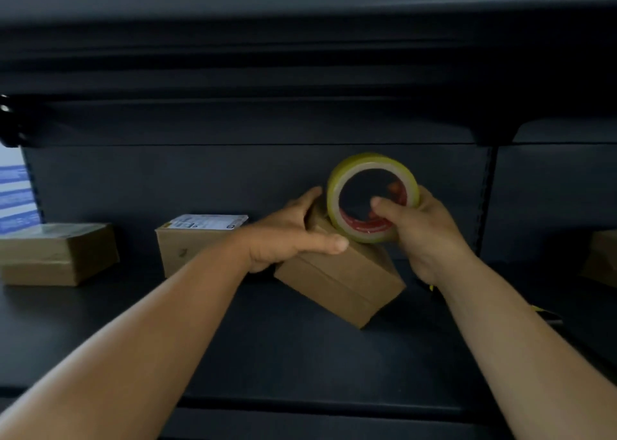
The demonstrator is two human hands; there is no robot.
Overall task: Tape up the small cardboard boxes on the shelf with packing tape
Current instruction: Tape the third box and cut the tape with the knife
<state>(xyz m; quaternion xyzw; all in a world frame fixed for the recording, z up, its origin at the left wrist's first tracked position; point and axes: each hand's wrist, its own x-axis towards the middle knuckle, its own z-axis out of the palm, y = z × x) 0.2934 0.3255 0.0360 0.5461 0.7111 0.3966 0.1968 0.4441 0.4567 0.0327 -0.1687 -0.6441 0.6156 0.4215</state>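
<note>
A small brown cardboard box [347, 284] lies skewed on the dark shelf [267, 346], in the middle of the view. My left hand [293, 236] grips its far left end, thumb along the top and fingers over the far side. My right hand [424, 236] holds a roll of yellowish packing tape [340, 185] upright on the box's top, thumb through its red-lined core. The tape roll's lower edge touches the box. No loose strip of tape can be made out.
A second small box [187, 246] with a white label stands behind my left forearm. A third box [56, 254] lies at the left. Part of another box [601, 259] shows at the right edge. An upper shelf [300, 105] overhangs closely.
</note>
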